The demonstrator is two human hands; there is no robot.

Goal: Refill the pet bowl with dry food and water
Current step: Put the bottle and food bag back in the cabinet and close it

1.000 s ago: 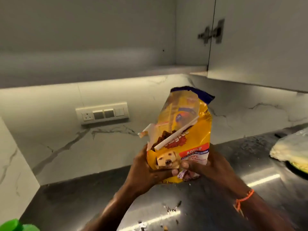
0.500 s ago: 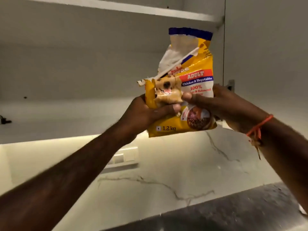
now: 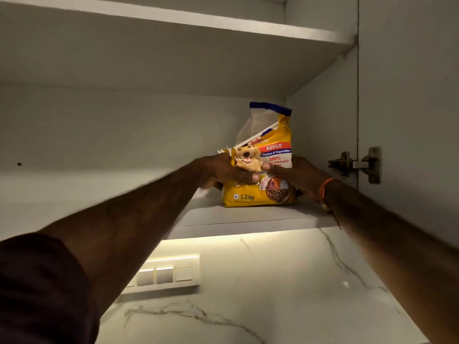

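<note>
1. Two hands hold one yellow bag of dog food (image 3: pixel 263 192): the left hand (image 3: pixel 221 171) grips its left edge with the thumb curled across the front, and the right hand (image 3: pixel 295 173) grips its right edge the same way.
2. Below the fingers, the bag's base sits on the cupboard shelf (image 3: pixel 248 219), upright, close to the cupboard's right wall (image 3: pixel 320 115).
3. Above the fingers, the bag's top is folded down loosely, with no clip visible.
4. Likely risk: if both hands let go while the floppy top leans forward, the bag could tip off the shelf edge and spill.
5. Beyond the right-hand fingers, the door hinge (image 3: pixel 355 165) juts out; a sleeve or the orange wrist thread (image 3: pixel 324 188) might snag there on withdrawal.
</note>
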